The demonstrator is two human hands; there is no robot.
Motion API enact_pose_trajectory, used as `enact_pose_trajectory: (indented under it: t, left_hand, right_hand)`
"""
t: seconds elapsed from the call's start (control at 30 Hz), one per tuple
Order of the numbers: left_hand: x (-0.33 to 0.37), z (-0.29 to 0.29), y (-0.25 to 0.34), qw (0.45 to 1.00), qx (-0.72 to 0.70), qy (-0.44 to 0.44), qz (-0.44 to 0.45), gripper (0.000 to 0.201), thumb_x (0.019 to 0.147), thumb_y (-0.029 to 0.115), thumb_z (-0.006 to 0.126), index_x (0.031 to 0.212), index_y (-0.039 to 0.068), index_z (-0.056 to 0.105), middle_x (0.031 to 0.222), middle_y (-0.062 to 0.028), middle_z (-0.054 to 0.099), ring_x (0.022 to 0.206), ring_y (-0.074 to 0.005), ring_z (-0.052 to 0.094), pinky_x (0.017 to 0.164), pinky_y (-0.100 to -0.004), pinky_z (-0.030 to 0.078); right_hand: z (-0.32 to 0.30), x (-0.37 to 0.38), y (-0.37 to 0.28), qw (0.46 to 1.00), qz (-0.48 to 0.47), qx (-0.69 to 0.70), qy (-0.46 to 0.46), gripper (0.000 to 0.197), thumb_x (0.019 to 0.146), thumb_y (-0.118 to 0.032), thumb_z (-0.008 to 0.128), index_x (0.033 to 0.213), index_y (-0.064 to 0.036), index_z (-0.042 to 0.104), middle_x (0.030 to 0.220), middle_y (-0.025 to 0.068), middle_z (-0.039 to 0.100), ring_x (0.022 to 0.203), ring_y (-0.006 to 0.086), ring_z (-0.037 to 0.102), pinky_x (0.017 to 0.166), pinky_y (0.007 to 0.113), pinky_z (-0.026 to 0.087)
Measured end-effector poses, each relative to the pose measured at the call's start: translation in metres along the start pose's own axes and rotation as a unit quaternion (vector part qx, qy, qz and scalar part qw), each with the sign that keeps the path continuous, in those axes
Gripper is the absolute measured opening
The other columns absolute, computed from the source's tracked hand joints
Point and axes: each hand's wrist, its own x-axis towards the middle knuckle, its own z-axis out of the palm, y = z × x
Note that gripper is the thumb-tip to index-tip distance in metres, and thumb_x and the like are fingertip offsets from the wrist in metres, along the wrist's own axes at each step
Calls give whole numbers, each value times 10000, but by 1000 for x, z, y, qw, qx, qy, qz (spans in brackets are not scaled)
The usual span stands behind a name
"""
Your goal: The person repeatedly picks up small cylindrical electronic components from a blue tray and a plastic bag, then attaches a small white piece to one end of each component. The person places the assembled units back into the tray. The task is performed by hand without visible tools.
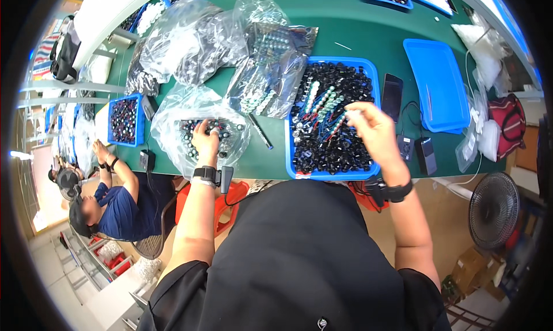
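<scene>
My left hand (pixel 205 141) is inside the mouth of a clear plastic bag (pixel 167 115). Its fingers are curled among small dark round parts (pixel 190 149), closed around something small that I cannot make out. Over the right side of a large blue tray (pixel 290 152) hovers my right hand (pixel 374 129), thumb and fingers pinched together. A small pale bit shows at its fingertips, too small to name. Black plastic parts (pixel 345 158) fill the tray. On top of them lie strips of pale green discs (pixel 328 98) with red and blue wires.
Several clear bags (pixel 196 40) of parts lie behind, beside a marker pen (pixel 261 132). Rightward are a black phone (pixel 392 95), small dark devices (pixel 426 155) and stacked blue trays (pixel 435 80). A co-worker (pixel 129 210) sits at the left near a smaller blue tray (pixel 140 121).
</scene>
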Motion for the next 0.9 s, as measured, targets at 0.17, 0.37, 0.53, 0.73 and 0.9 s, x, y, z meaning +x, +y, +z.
enact_pose_trajectory:
  t: [0.17, 0.37, 0.53, 0.73, 0.9]
  left_hand:
    - [-47, 26, 116, 959, -30, -193, 204, 219, 733, 74, 623, 941, 28, 671, 952, -182, 645, 964, -342, 580, 874, -409, 437]
    - [-101, 86, 141, 875, 152, -237, 394, 268, 716, 74, 571, 974, 72, 642, 923, -88, 565, 908, -264, 507, 746, -361, 402]
    - [-101, 105, 143, 851, 219, -247, 407, 261, 754, 84, 568, 1007, 60, 627, 942, -86, 543, 888, -256, 488, 744, -364, 398]
    - [-102, 77, 161, 891, 110, -297, 326, 229, 761, 132, 636, 967, 36, 605, 908, -106, 587, 828, -277, 546, 728, -354, 436]
    - [-89, 62, 170, 841, -331, -425, -45, 229, 794, 56, 681, 997, 11, 584, 927, -36, 611, 829, -123, 592, 716, -291, 503]
  right_hand:
    - [51, -8, 55, 994, 76, 67, -46, 223, 926, -173, 551, 1054, 4, 598, 829, 7, 607, 772, 75, 545, 720, 227, 446]
    - [61, -25, 61, 979, 163, 58, -112, 251, 931, -219, 547, 1068, -17, 602, 826, 11, 615, 692, 47, 501, 618, 209, 422]
    - [47, -28, 59, 984, 156, 40, -79, 260, 927, -229, 548, 1089, -33, 605, 827, 12, 618, 649, 46, 475, 585, 198, 403]
    - [41, -24, 53, 981, 147, 97, -79, 277, 942, -199, 518, 1158, -40, 590, 867, 8, 591, 695, 43, 476, 624, 180, 405]
    - [40, -13, 28, 976, 140, 128, -110, 243, 925, -172, 551, 1133, -51, 586, 869, 5, 595, 699, 34, 492, 575, 165, 384]
